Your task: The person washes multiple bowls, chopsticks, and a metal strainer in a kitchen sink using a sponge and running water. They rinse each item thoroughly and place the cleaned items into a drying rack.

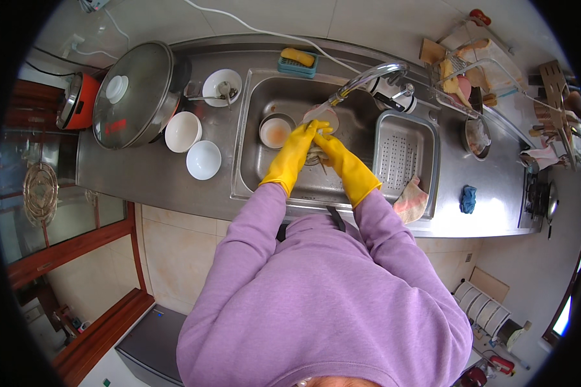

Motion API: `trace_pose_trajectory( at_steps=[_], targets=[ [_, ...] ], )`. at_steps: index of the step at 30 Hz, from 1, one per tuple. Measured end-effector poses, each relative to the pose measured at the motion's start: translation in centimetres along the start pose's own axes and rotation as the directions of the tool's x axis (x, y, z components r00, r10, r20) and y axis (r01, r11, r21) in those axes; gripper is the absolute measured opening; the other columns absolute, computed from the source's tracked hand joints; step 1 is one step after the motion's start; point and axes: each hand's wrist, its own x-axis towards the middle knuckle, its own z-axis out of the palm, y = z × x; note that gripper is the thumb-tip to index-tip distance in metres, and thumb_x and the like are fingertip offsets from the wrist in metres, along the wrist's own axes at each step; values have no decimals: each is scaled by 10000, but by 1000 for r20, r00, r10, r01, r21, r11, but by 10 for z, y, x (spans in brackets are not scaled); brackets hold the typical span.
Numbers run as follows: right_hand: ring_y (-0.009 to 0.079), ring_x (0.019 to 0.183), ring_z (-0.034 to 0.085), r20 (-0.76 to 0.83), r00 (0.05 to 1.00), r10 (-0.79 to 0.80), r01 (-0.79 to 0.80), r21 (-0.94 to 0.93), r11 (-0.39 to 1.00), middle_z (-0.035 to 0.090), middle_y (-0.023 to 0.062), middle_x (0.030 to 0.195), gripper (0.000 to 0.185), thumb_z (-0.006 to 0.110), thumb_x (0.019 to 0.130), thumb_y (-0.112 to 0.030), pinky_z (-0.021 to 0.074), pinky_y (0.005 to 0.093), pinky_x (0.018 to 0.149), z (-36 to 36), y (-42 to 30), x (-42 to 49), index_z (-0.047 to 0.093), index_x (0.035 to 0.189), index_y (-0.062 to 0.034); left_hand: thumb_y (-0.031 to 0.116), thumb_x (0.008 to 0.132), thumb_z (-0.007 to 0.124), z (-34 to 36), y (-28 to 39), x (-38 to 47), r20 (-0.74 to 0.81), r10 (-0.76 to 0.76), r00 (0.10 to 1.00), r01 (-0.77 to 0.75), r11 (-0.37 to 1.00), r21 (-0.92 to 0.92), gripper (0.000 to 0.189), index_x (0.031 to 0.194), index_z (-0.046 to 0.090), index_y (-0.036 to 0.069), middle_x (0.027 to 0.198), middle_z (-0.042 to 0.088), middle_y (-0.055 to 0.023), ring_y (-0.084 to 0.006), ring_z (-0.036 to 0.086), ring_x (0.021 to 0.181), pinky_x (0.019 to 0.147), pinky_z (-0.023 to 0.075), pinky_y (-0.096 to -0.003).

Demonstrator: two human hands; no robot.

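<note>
Both my hands wear yellow rubber gloves and meet over the stainless steel sink [256, 167]. My left hand [302, 138] has its fingers touching or overlapping those of my right hand [335, 147]. Whether anything is between them is hidden. Just above them ends the spout of a chrome faucet [363, 77], with what looks like water at its tip. A round bowl or dish [331, 118] lies behind my fingertips. Under my hands is a partly covered greyish item [314, 156] that I cannot identify. To their left sits a bowl with cloudy liquid [275, 133].
A perforated drain basket [399, 150] fills the sink's right side, with a cloth [411, 200] over its corner. Left on the counter are white bowls [183, 131] and a large lidded pan [135, 96]. A yellow sponge [298, 56] rests behind the sink; a blue cloth [468, 199] lies right.
</note>
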Motion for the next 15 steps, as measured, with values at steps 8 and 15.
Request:
trace_pose_trajectory(
  at_steps=[8, 15],
  targets=[
    [187, 719, 719, 115, 979, 168, -176, 63, 982, 717, 84, 886, 369, 562, 1053, -434, 495, 260, 501, -10, 15, -25, 658, 1066, -77, 325, 1110, 431, -21, 11, 31, -44, 188, 981, -180, 972, 150, 402, 1189, 691, 28, 1151, 747, -100, -180, 662, 1121, 975, 498, -311],
    [166, 650, 653, -41, 991, -126, 132, 216, 968, 696, 55, 879, 354, 549, 1066, -385, 522, 274, 556, -1, -4, -19, 640, 1170, -59, 353, 1118, 409, -2, 3, 32, 0, -23, 1000, 22, 983, 180, 431, 1253, 657, 28, 1147, 743, -131, -213, 702, 1042, 918, 531, -325]
  ],
)
